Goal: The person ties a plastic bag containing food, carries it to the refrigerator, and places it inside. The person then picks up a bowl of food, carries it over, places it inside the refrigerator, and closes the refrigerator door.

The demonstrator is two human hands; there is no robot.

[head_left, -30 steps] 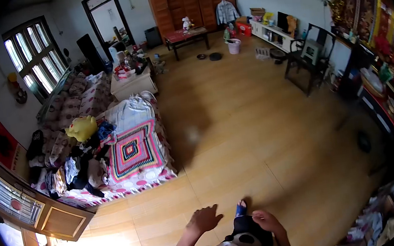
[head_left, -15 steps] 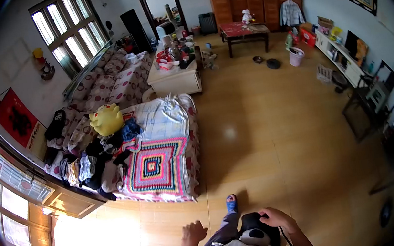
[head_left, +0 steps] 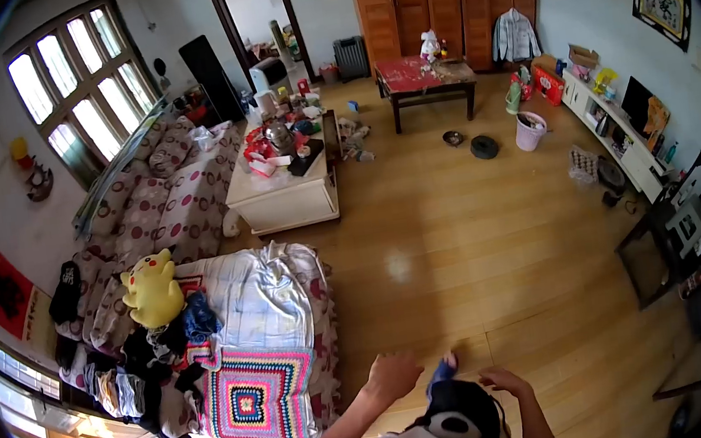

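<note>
My left hand reaches out in front of my body, near the right side of the sofa bed, with its fingers loosely bent and blurred; whether it holds anything is hard to tell. On the right, my right hand hangs over the floor with its fingers apart and nothing in it. Between the two, a black bag with a grey and white patch rests against my front, and a dark cord runs from it beside my right forearm. My foot in a blue slipper shows just beyond the bag.
The sofa bed with a crocheted blanket and a yellow plush toy is at left. Beyond stand a cluttered white cabinet and a red-topped table. A pink bin, a white TV cabinet and black chairs line the right.
The view has moved forward, bringing the bed and furniture closer. My left hand has swung forward and right; my right hand has left the bag and its fingers have spread.
</note>
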